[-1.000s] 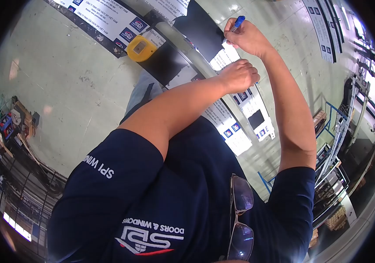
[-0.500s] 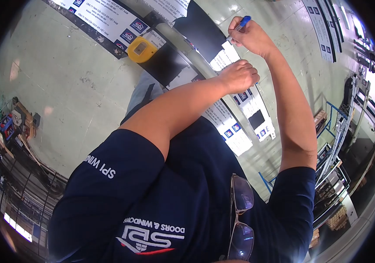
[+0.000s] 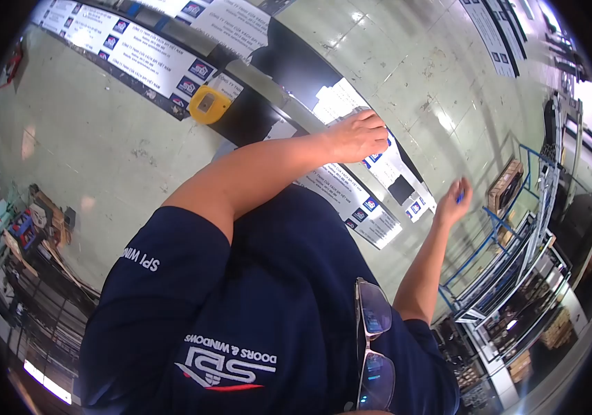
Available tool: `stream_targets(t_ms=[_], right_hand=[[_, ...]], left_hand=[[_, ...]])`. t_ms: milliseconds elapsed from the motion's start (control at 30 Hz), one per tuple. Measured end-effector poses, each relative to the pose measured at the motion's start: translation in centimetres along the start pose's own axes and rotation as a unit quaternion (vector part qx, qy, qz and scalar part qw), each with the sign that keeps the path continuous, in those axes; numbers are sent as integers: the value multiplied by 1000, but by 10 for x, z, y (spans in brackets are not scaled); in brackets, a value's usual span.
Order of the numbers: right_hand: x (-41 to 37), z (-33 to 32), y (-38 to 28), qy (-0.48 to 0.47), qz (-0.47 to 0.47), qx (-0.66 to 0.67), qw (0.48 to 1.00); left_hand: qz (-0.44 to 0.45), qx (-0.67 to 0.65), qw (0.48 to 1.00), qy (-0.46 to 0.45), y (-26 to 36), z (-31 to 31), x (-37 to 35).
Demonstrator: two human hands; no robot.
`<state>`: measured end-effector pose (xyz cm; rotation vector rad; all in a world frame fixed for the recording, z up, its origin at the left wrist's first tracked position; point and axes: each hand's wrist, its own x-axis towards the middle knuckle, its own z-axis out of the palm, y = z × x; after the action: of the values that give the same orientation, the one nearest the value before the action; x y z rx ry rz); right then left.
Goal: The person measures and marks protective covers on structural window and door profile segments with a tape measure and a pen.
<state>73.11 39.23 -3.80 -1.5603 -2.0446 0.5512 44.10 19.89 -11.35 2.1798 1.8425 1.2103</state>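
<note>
My left hand (image 3: pixel 359 137) rests on a long metal profile (image 3: pixel 401 189) covered in printed protective film. Its fingers are curled closed, and whatever may be under them is hidden. Away to the right of the profile, my right hand (image 3: pixel 453 202) is closed around a blue marker pen (image 3: pixel 459 197), of which only a small part shows. A yellow tape measure (image 3: pixel 211 104) lies to the left, on a dark part of the workpieces. A second film-covered profile (image 3: pixel 372 220) runs alongside, nearer my body.
A film-wrapped panel (image 3: pixel 133 55) extends to the upper left. More wrapped lengths (image 3: pixel 493 34) lie at the upper right. On the right stands a blue-framed rack (image 3: pixel 486 256) with metal frames. Sunglasses (image 3: pixel 373 346) hang from my shirt. Tools and scrap (image 3: pixel 36 221) sit at the lower left.
My right hand has pulled back from the far end of the profile, down and to the right, with the marker pen. My left hand stays on the profile; the view has shifted slightly.
</note>
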Motion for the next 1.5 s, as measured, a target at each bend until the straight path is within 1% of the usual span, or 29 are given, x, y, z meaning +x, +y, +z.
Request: stream_targets(t_ms=[33,67,133,167,200,233,267,300,333,367,400,433,467,500,533,567,633,700,767,800,867,1000,1100,1233,1400,1500], right_hand=[[-13,-12,29,30,60,-21,998],[-24,-11,52,41,71,-17,997],[-53,-33,92,86,118,-92,985],[-63,-39,103,72,174,-72,979],[-72,-40,119,83,195,-5,977],[-81,-45,112,75,220,32,972],[-88,-44,134,68,253,154,953],[-92,-41,127,66,260,180,946],[-93,-38,119,64,272,180,943],[-96,-36,111,58,283,183,940],[-98,-36,106,79,290,189,935],[-100,-34,103,73,305,224,923],[-101,-32,98,61,321,256,910],[-103,-33,97,73,323,260,907],[-105,-34,95,99,335,283,893],[-106,-35,92,123,347,305,878],[-113,-36,96,146,358,292,875],[-120,-37,103,163,368,276,873],[-126,-34,115,172,364,229,886],[-126,-35,113,174,365,230,885],[-127,-36,109,167,368,298,865],[-128,-37,109,181,377,317,851],[-128,-35,111,160,397,306,850],[-130,-36,110,156,389,295,859],[-129,-35,112,154,378,290,866],[-128,-33,112,159,379,291,864]], left_hand=[[-1,-17,1000,6,0,-1,-2],[12,-20,1000,-2,-2,-3,-4],[6,-70,996,-59,-6,-1,-2],[14,-68,993,-91,-5,-5,2],[27,-86,994,-63,-6,4,1],[35,-50,993,-99,-5,4,3],[39,-58,992,-101,-2,0,6],[49,-49,994,-90,-2,0,7],[75,-71,993,-58,-4,2,7],[99,-80,990,-64,0,2,9],[92,-84,989,-78,4,0,10],[82,-85,989,-91,8,-3,10],[94,-88,987,-98,10,-4,11],[87,-99,985,-110,15,-4,11],[77,-109,984,-120,19,-4,9],[87,-110,982,-123,22,-5,8],[86,-123,981,-123,27,-7,6],[83,-122,979,-143,28,-11,3],[78,-123,975,-169,26,-15,0],[80,-123,975,-170,27,-18,0],[69,-114,973,-188,27,-24,0],[83,-112,973,-182,22,-28,1],[97,-100,973,-182,19,-32,3],[94,-91,975,-179,16,-31,1],[82,-77,983,-146,16,-23,-4],[65,-81,982,-156,16,-24,-6]])
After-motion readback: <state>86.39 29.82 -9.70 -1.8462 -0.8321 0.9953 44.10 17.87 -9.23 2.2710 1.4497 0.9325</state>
